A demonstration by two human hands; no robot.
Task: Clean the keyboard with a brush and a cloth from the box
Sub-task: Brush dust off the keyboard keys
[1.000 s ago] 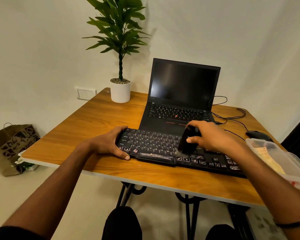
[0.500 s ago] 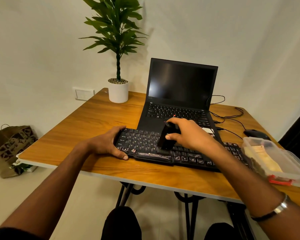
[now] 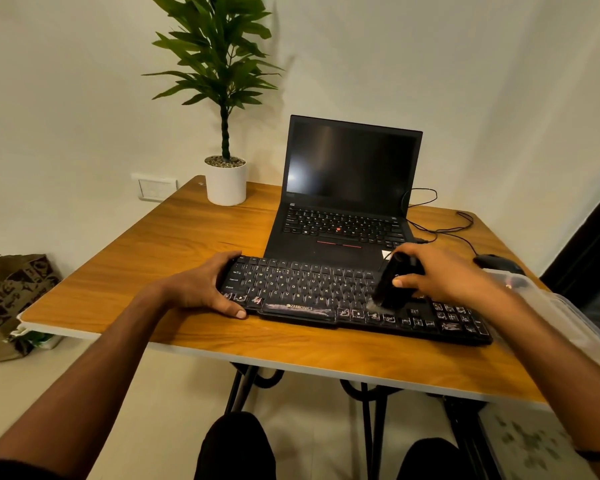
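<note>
So from where I'm standing, the left hand (image 3: 205, 292) is clamped on the left end of the long black plastic keyboard (image 3: 326, 292). Thumb's hooked round the near edge, fingers wrapped over the far corner, basically pinning it to the wooden tabletop (image 3: 153, 258). The keyboard lies lengthwise, 9 to 3 o'clock across the table, just in front of the open black laptop (image 3: 347, 202).

Moving right: the right hand (image 3: 444, 275) has its fingers and thumb curled tight round a chunky black-handled brush (image 3: 390, 284). The brush is tilted, top leaning toward 1 o'clock, pale bristles down on the keys just right of the spacebar, around the lower rows. That's the bit that matters, I reckon. The brush stands crosswise to the keyboard's long axis, so any sweep along the rows runs 9-to-3. The unbrushed-looking stretch lies both ways from the bristles: letter keys off toward 9 o'clock, arrow and number block toward 3 o'clock. The right hand is the one on it; the left is well apart at the far end, just anchoring.

Further right again, at about 3 o'clock from the brush hand, there's the clear plastic box (image 3: 548, 303) on the table's right edge. Too blurry to tell if the cloth's in there. My guess is the cloth step isn't started yet, brushing's the job in hand.
</note>
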